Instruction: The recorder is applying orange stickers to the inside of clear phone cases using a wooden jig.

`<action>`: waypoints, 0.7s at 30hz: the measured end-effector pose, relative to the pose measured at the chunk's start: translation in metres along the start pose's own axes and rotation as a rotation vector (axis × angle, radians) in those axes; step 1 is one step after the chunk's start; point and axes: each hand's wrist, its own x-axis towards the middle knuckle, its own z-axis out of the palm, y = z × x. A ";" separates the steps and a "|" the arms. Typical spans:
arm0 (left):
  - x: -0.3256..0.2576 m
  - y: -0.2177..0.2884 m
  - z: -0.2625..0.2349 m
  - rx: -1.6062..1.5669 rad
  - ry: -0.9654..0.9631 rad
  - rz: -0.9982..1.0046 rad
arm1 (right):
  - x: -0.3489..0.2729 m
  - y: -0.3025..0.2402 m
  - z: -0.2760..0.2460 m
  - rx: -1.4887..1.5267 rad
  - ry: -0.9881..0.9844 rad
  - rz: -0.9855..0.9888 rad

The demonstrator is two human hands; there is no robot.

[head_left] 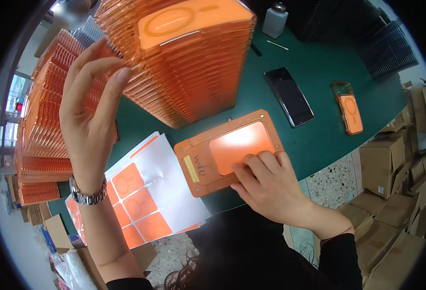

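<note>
My left hand is raised beside the near left corner of a tall stack of clear-edged orange panels. Its thumb and fingers are curved and apart, and no held thing shows between them. A flat orange fixture with corner screws and a yellow strip lies on the green table. In its recess sits a glossy orange panel. My right hand is over the near edge of that panel, fingers bent and pressed together, the thumb by the fixture's rim. What its fingertips pinch, if anything, is hidden.
Sheets with orange stickers lie left of the fixture. More orange stacks stand at far left. To the right are a dark phone and an orange phone case. A bottle stands behind; cardboard boxes fill the floor at right.
</note>
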 end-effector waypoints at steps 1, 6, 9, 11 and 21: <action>0.001 -0.001 0.000 -0.106 0.013 -0.019 | 0.001 -0.001 -0.001 -0.042 -0.015 0.016; 0.003 0.005 -0.010 -0.200 0.089 0.001 | 0.007 0.006 0.010 -0.076 -0.001 -0.025; -0.019 0.018 -0.036 -0.286 0.143 -0.055 | 0.019 0.008 0.012 -0.063 0.024 -0.059; -0.051 0.025 -0.054 -0.440 0.195 -0.177 | 0.032 0.005 0.017 -0.041 0.058 -0.061; -0.200 0.074 0.040 -0.575 0.071 -0.603 | 0.003 0.071 -0.005 0.562 0.350 0.493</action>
